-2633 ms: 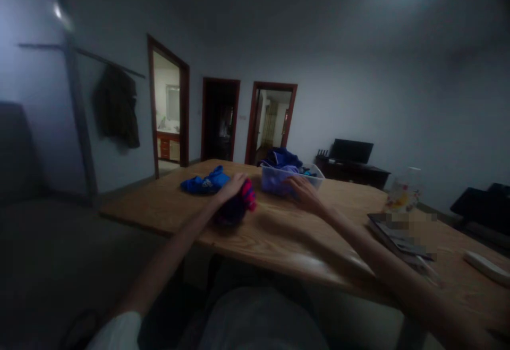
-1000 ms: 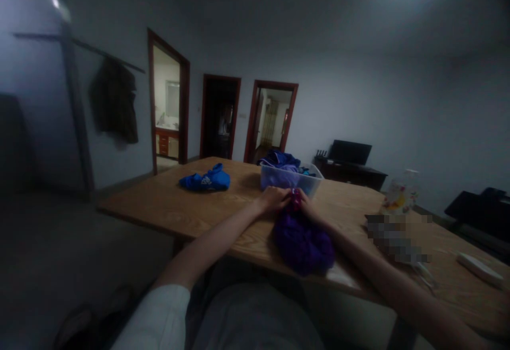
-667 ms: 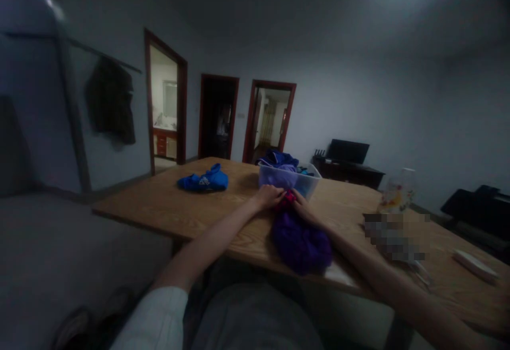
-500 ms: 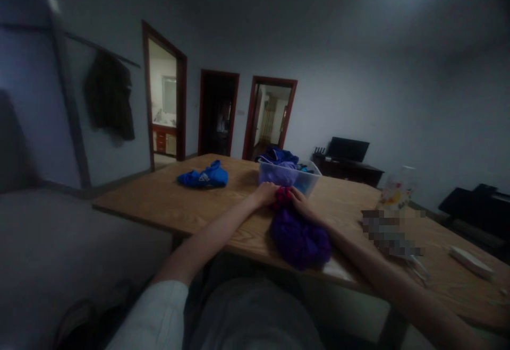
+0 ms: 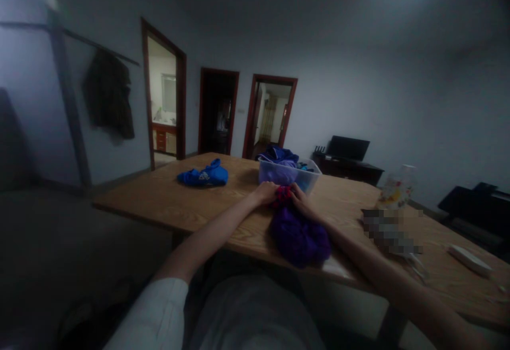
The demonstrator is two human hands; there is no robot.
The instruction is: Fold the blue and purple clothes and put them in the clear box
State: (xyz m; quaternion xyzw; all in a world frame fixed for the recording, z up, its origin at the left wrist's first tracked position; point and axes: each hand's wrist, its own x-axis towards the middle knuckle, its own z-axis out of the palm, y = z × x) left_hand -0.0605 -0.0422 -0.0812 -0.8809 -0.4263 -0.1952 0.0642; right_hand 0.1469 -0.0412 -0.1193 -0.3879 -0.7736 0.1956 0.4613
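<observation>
On the wooden table, a bunched purple cloth [image 5: 300, 237] lies near the front edge in front of me. At its far end is a red-and-dark checked cloth part [image 5: 283, 196]; whether it is joined to the purple cloth I cannot tell. My left hand [image 5: 268, 193] grips its left side with curled fingers. From the right, my right hand [image 5: 302, 201] presses against the same checked part, fingers closed on it. Just beyond both hands stands a clear plastic bin [image 5: 313, 176] filled with blue and purple clothes [image 5: 279, 156].
A folded blue garment [image 5: 204, 175] with a pale print lies left on the table [image 5: 223, 209]. To the right are a clear patterned jug [image 5: 396, 188], a blurred-out item [image 5: 390, 231] and a white power strip [image 5: 470, 260]. A monitor [image 5: 348, 149] stands by the far wall.
Both hands stay on the checked cloth, with the right fingers drawn slightly closer in and more of the checked part showing. The view has tilted very slightly.
</observation>
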